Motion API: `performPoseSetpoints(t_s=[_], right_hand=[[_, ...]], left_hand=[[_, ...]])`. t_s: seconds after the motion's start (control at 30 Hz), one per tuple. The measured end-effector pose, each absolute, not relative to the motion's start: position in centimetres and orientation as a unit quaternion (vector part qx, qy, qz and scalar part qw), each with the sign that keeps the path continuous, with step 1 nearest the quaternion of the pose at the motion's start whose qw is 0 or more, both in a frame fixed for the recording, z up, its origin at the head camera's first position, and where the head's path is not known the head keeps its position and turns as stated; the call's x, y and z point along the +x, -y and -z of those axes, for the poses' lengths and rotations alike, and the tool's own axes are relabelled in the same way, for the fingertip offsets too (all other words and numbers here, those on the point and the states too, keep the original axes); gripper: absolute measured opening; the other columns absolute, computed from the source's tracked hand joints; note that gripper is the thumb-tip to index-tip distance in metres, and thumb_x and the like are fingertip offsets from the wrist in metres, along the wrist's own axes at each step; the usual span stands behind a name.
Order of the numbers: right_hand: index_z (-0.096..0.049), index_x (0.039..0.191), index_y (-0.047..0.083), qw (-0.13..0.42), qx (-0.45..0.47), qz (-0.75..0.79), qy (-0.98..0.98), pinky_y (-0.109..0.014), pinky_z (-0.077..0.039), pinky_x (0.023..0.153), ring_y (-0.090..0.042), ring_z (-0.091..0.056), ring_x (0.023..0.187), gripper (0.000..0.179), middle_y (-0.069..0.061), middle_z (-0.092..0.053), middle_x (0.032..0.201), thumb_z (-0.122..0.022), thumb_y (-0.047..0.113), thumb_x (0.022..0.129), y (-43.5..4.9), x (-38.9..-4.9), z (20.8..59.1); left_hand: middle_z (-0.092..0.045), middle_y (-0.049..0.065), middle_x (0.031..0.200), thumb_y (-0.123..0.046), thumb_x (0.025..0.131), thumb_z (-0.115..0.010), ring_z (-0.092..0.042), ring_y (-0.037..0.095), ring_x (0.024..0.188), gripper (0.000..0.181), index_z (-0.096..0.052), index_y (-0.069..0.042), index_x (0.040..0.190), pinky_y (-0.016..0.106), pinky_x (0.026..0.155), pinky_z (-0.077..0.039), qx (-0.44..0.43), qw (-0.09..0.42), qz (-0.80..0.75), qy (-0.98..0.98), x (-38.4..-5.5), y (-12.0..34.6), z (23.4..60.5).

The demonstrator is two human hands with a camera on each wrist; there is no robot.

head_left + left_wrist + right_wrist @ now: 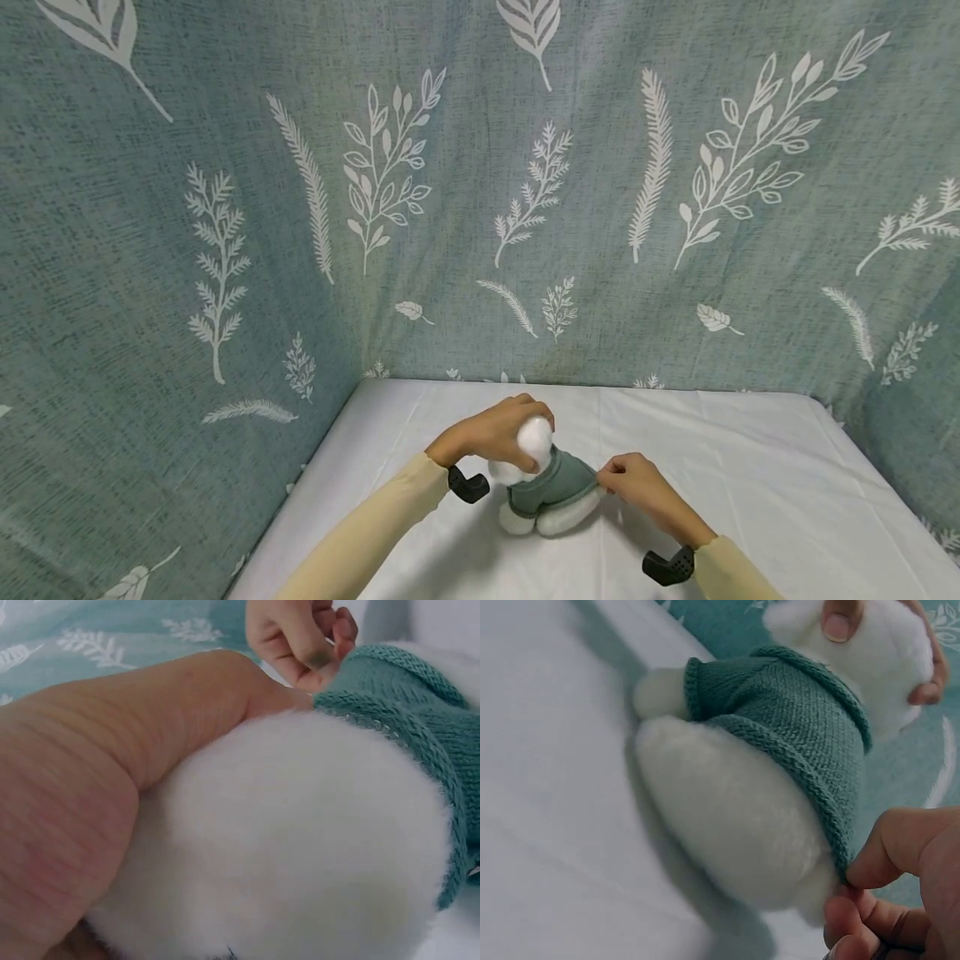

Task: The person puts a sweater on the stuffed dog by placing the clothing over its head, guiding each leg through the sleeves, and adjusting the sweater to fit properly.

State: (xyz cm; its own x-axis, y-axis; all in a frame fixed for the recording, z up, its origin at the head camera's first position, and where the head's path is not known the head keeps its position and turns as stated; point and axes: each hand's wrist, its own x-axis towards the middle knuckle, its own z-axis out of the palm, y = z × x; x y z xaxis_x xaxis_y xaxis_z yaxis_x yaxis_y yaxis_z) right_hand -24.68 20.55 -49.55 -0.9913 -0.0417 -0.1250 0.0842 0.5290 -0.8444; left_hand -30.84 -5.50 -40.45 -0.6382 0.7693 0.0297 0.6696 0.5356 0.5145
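A white plush toy in a green knitted sweater is on the white-covered table, its head toward the left. My left hand grips the toy's fluffy head, with thumb and fingers on either side of it. At the other end, my right hand pinches the sweater's hem between thumb and fingers, close to the toy's rear. In the right wrist view a white leg and a paw stick out below the knit. The toy's face is hidden from view.
A white cloth covers the table. Green fabric with white leaf prints hangs behind it and along both sides. Each wrist wears a black device over a cream sleeve.
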Motion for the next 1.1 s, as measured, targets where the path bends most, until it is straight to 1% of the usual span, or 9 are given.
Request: performPoseSetpoints(t_s=[0.13, 0.27, 0.4, 0.53, 0.63, 0.73, 0.9, 1.03, 1.1], right_hand=[[-0.066, 0.080, 0.008, 0.060, 0.011, 0.476, -0.877, -0.034, -0.040, 0.063, -0.019, -0.050, 0.070, 0.011, -0.004, -0.059, 0.076, -0.063, 0.013, 0.090, -20.5, -24.9, 49.8], [-0.068, 0.084, 0.009, 0.056, 0.008, 0.472, -0.880, -0.036, -0.043, 0.065, -0.020, -0.054, 0.073, 0.023, -0.004, -0.061, 0.077, -0.065, 0.025, 0.099, -19.9, -25.6, 49.6], [-0.072, 0.083, 0.010, 0.054, -0.013, 0.473, -0.879, -0.035, -0.042, 0.065, -0.019, -0.052, 0.070, 0.030, -0.003, -0.059, 0.073, -0.066, 0.034, 0.101, -19.5, -26.7, 49.4], [-0.067, 0.071, 0.010, 0.073, -0.054, 0.486, -0.869, -0.031, -0.035, 0.058, -0.014, -0.037, 0.058, 0.034, 0.002, -0.046, 0.061, -0.068, 0.027, 0.100, -19.7, -28.1, 49.6], [-0.063, 0.067, 0.009, 0.090, -0.078, 0.492, -0.862, -0.029, -0.034, 0.058, -0.013, -0.032, 0.055, 0.034, 0.003, -0.041, 0.057, -0.069, 0.018, 0.099, -20.1, -28.6, 49.8], [-0.066, 0.068, 0.007, 0.088, -0.083, 0.484, -0.867, -0.030, -0.038, 0.059, -0.013, -0.037, 0.055, 0.029, 0.002, -0.044, 0.057, -0.069, 0.012, 0.097, -20.5, -28.7, 50.1], [-0.069, 0.069, 0.007, 0.081, -0.061, 0.464, -0.880, -0.029, -0.041, 0.057, -0.013, -0.044, 0.055, 0.026, 0.002, -0.050, 0.058, -0.069, 0.010, 0.095, -20.8, -28.6, 50.9], [-0.062, 0.065, 0.011, 0.096, -0.069, 0.471, -0.874, -0.029, -0.039, 0.057, -0.012, -0.039, 0.054, 0.034, 0.003, -0.043, 0.056, -0.068, 0.015, 0.098, -20.8, -29.2, 51.2], [-0.063, 0.066, 0.010, 0.105, -0.091, 0.482, -0.865, -0.028, -0.038, 0.058, -0.012, -0.038, 0.055, 0.035, 0.004, -0.041, 0.057, -0.066, 0.018, 0.100, -20.8, -29.5, 51.2]], left_hand=[[-0.053, -0.002, 0.119, -0.021, 0.075, -0.087, -0.051, 0.015, 0.106, 0.051, -0.065, -0.023, 0.121, 0.031, 0.074, -0.052, 0.418, 0.094, -0.236, -0.872, -30.8, 5.4, 40.5], [-0.052, -0.002, 0.121, -0.022, 0.076, -0.088, -0.050, 0.014, 0.106, 0.051, -0.064, -0.026, 0.121, 0.030, 0.075, -0.051, 0.415, 0.091, -0.224, -0.877, -30.8, 5.4, 40.5], [-0.052, -0.002, 0.123, -0.022, 0.077, -0.088, -0.049, 0.016, 0.107, 0.053, -0.064, -0.024, 0.124, 0.031, 0.075, -0.051, 0.410, 0.098, -0.222, -0.879, -30.5, 5.3, 40.3], [-0.053, -0.002, 0.122, -0.022, 0.076, -0.088, -0.049, 0.015, 0.107, 0.054, -0.065, -0.023, 0.125, 0.031, 0.076, -0.051, 0.413, 0.093, -0.216, -0.880, -30.3, 5.2, 40.2], [-0.053, -0.002, 0.122, -0.024, 0.076, -0.088, -0.049, 0.015, 0.106, 0.054, -0.064, -0.024, 0.124, 0.030, 0.076, -0.050, 0.417, 0.089, -0.208, -0.880, -30.3, 5.1, 40.3], [-0.052, -0.002, 0.121, -0.024, 0.076, -0.088, -0.049, 0.014, 0.106, 0.053, -0.064, -0.025, 0.123, 0.030, 0.075, -0.050, 0.418, 0.084, -0.203, -0.881, -30.3, 5.1, 40.4], [-0.053, -0.002, 0.122, -0.024, 0.076, -0.089, -0.049, 0.015, 0.106, 0.053, -0.064, -0.025, 0.123, 0.029, 0.075, -0.050, 0.423, 0.078, -0.198, -0.881, -30.4, 5.0, 40.5], [-0.053, -0.001, 0.122, -0.024, 0.075, -0.089, -0.049, 0.015, 0.106, 0.054, -0.064, -0.025, 0.123, 0.029, 0.075, -0.050, 0.426, 0.077, -0.196, -0.880, -30.4, 4.8, 40.6], [-0.053, -0.002, 0.122, -0.024, 0.075, -0.089, -0.049, 0.014, 0.106, 0.053, -0.064, -0.026, 0.122, 0.029, 0.075, -0.050, 0.425, 0.077, -0.195, -0.881, -30.4, 4.8, 40.6]])
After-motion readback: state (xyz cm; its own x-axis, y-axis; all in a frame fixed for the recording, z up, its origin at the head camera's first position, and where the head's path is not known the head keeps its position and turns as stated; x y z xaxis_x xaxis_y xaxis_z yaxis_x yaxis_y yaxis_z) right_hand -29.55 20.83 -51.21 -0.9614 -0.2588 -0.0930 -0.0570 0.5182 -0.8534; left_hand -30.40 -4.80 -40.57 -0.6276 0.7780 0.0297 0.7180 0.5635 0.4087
